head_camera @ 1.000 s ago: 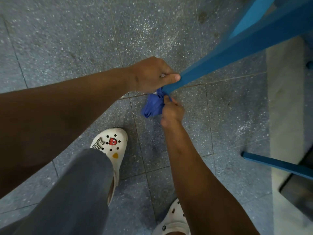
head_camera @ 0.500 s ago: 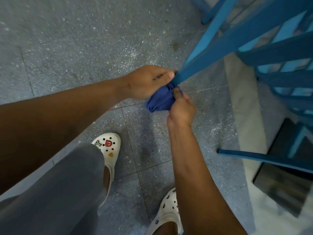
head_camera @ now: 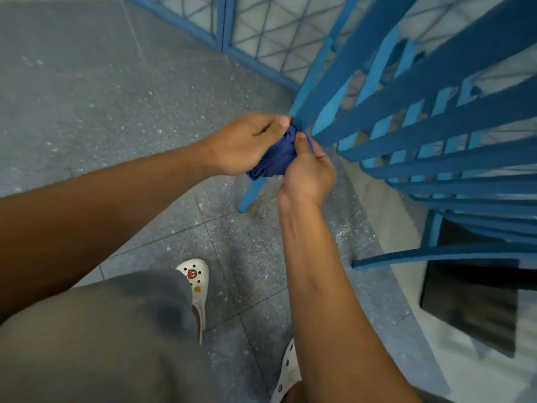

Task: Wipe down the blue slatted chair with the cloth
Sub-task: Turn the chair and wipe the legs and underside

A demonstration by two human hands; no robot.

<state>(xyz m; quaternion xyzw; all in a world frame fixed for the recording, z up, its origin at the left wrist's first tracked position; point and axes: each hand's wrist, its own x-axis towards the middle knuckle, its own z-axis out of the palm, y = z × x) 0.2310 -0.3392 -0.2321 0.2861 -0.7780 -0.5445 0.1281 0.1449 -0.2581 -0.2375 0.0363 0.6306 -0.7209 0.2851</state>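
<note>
At chair [head_camera: 406, 91] leg, left hand [head_camera: 247, 144], right hand [head_camera: 308, 175], both gripping cloth [head_camera: 276, 158]

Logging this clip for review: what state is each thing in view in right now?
cloth: bunched, wrapped around a chair bar
left hand: closed on the cloth
right hand: closed on the cloth
blue slatted chair: gripped through the cloth at one bar
white clogs: worn, flat on the floor

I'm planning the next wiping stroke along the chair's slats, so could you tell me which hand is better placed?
Probably the right hand: it grips the cloth on the side nearest the blue slats, while the left hand holds the far side.
</note>
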